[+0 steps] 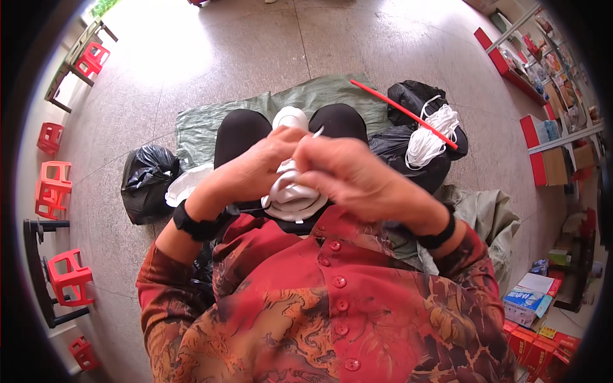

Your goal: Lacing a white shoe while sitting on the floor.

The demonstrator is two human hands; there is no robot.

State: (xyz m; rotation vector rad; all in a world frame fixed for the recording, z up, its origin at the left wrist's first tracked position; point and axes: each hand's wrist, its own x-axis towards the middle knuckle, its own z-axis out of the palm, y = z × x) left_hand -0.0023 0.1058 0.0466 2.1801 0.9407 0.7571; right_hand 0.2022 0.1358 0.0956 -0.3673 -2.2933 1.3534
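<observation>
Both my hands are raised close together over my lap. My left hand is closed, its fingers bent around white cloth and mostly hidden behind the right hand. My right hand pinches a thin white cord, whose tip sticks out above the fingers; motion blurs this hand a little. Below them, a round white cloth piece with a curved edge rests on my lap, partly covered by the hands. Another rounded white piece lies between my knees.
A white cloth piece lies at my left beside a black plastic bag. At right, a bundle of white cord and a red stick lie on black bags. A green sheet covers the floor ahead. Red stools stand far left.
</observation>
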